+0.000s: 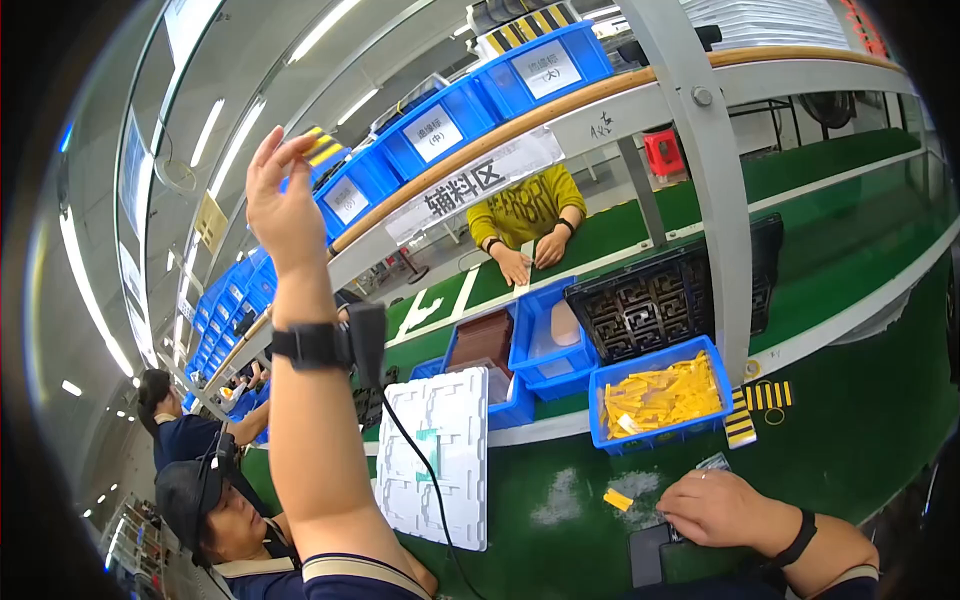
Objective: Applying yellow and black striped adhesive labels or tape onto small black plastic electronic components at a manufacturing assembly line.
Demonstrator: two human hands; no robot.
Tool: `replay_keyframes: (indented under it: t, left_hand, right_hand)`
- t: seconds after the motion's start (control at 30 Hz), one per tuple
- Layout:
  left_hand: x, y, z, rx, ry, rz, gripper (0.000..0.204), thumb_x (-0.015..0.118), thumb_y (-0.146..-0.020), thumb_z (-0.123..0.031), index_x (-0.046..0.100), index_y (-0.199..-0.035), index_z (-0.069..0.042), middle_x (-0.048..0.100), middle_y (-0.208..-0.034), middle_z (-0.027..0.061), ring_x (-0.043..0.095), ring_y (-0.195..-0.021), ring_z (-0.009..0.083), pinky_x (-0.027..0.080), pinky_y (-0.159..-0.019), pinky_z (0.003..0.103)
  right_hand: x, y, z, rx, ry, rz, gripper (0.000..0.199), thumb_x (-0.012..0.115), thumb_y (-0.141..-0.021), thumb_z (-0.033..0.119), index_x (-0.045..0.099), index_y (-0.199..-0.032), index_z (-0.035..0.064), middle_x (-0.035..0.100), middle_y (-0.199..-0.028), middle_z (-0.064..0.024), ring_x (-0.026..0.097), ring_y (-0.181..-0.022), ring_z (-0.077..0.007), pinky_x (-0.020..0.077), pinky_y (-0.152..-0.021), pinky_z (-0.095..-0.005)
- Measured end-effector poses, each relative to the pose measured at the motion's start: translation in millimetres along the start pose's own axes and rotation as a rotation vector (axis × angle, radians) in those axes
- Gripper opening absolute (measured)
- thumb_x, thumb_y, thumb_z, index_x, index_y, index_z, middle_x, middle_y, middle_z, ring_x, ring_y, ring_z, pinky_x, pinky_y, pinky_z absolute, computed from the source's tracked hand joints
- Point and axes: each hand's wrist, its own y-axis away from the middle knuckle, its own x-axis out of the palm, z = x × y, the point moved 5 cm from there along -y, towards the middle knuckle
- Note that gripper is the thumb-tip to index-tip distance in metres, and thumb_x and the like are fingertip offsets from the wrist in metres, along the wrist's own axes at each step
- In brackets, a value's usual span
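The left hand [285, 205] is raised high, at the near end of the shelf [600, 127]. Its fingertips are beside a yellow-black striped strip [326, 150], which is at the top of a small blue box [372, 178]. The fingers of this grip are bent and near to each other, but I cannot tell if they pinch the strip.

The right hand [715, 508] rests low over the green table [575, 560], palm down, with the fingers curved. A dark flat thing [647, 556] lies on the table, partly under these fingers; whether this grip is pressed together, I cannot tell.

One yellow piece [618, 499] lies to the left of the right hand. Behind it stands a blue bin [650, 437] full of yellow pieces, with a striped label [740, 422] just beside its right side.
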Motion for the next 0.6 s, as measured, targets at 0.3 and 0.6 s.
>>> replay_keyframes:
  t: [0.3, 0.6]
  left_hand:
    - [26, 209, -169, -0.468, 0.676, 0.558, 0.024, 0.054, -0.076, 0.009, 0.069, -0.09, -0.004, 0.062, -0.1, 0.0113, 0.06, -0.092, 0.0205, 0.048, -0.079, 0.03]
    - [34, 294, -237, -0.387, 0.733, 0.802, 0.028, 0.055, -0.068, 0.007, 0.07, -0.088, -0.004, 0.06, -0.086, 0.0117, 0.059, -0.079, 0.0228, 0.047, -0.071, 0.029]
  right_hand:
    - [-1, 4, -5, 0.249, -0.422, -0.107, 0.024, 0.066, -0.079, 0.01, 0.062, -0.1, 0.0012, 0.062, -0.09, -0.0096, 0.061, -0.08, -0.0207, 0.0492, -0.069, -0.0297]
    - [17, 9, -38, 0.565, -1.12, -0.198, 0.007, 0.06, -0.079, 0.002, 0.058, -0.085, -0.0021, 0.059, -0.071, -0.0044, 0.059, -0.063, -0.0104, 0.0485, -0.06, -0.0233]
